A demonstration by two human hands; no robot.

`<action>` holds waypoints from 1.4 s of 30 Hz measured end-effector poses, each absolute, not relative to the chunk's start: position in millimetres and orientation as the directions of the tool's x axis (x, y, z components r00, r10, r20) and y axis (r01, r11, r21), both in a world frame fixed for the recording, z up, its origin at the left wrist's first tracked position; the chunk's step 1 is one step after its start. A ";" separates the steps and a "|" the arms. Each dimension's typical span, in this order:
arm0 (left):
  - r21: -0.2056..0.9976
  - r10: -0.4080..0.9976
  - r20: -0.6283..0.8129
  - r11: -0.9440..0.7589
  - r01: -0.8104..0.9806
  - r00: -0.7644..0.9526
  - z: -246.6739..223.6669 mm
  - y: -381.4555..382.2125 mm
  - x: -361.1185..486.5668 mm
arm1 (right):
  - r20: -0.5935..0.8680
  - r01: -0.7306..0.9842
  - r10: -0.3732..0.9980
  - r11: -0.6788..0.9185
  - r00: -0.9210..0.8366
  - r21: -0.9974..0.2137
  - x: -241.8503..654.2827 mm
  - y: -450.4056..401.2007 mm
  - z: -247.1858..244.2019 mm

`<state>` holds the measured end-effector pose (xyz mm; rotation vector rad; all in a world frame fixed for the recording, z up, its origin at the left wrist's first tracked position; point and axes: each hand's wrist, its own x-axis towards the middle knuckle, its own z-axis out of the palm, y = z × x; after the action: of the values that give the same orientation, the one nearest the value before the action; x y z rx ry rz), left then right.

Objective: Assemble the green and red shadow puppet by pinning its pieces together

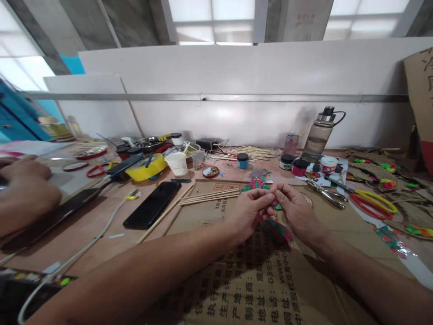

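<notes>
My left hand (252, 210) and my right hand (294, 210) meet above the cardboard sheet (216, 246), thumbs and fingertips pinched together. Whatever lies between the fingertips is too small or hidden to name. Beneath and behind the hands lies a red-and-green patterned piece (257, 179); its middle is covered by the fingers, and a similar red-and-green strip (277, 231) shows below them. Several thin bamboo sticks (209, 197) run from the left up to my left hand; I cannot tell whether the hand touches them.
Left of the cardboard lie a black phone (152, 205) and a white cable (101, 230). Behind stand a paper cup (177, 164), paint jars (242, 161) and a water bottle (317, 135). Scissors (370, 203) and pliers (326, 194) lie right. Another person's hands (27, 189) are far left.
</notes>
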<state>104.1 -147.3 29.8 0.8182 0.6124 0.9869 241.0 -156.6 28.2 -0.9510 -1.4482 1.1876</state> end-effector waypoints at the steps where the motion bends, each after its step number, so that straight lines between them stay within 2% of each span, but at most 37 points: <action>1: 0.829 0.903 -0.092 0.304 -0.470 0.421 28.5 -148.8 102.4 | 0.220 0.039 0.959 0.230 -0.179 -0.972 240.2 -158.2 28.3; 8: 0.864 0.920 -0.127 0.287 -0.413 0.372 19.8 -153.2 94.5 | 0.344 0.272 0.925 0.377 -0.162 -0.886 245.6 -157.7 16.2; 14: 0.924 0.915 -0.121 0.246 -0.294 0.385 19.1 -150.2 87.3 | 0.315 0.433 0.922 0.385 -0.226 -0.815 258.1 -152.8 18.4; 20: 0.947 0.881 -0.128 0.245 -0.209 0.455 17.9 -142.8 83.2 | 0.357 0.584 0.873 0.487 -0.332 -0.649 262.4 -152.2 33.5; 23: 0.960 0.874 -0.123 0.224 -0.166 0.470 17.9 -140.7 82.6 | 0.388 0.605 0.853 0.521 -0.349 -0.602 260.3 -154.6 36.8; 30: 0.980 0.864 -0.080 0.159 -0.119 0.497 18.1 -139.3 82.1 | 0.392 0.610 0.857 0.514 -0.334 -0.603 256.3 -155.7 32.2; 36: 0.993 0.862 -0.073 0.109 -0.044 0.501 22.4 -144.8 82.3 | 0.441 0.682 0.834 0.535 -0.332 -0.499 252.3 -158.8 31.8; 40: 0.998 0.864 -0.054 0.039 0.040 0.500 33.5 -137.5 78.1 | 0.407 0.657 0.865 0.492 -0.295 -0.571 251.8 -159.2 36.2; 42: 0.990 0.911 0.006 -0.064 0.128 0.412 39.2 -123.7 69.6 | 0.393 0.633 0.884 0.458 -0.253 -0.624 252.1 -158.7 40.4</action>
<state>69.6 -123.7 39.2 1.5062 0.9666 0.8448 252.1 -158.7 40.4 -1.2632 -1.9878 0.4445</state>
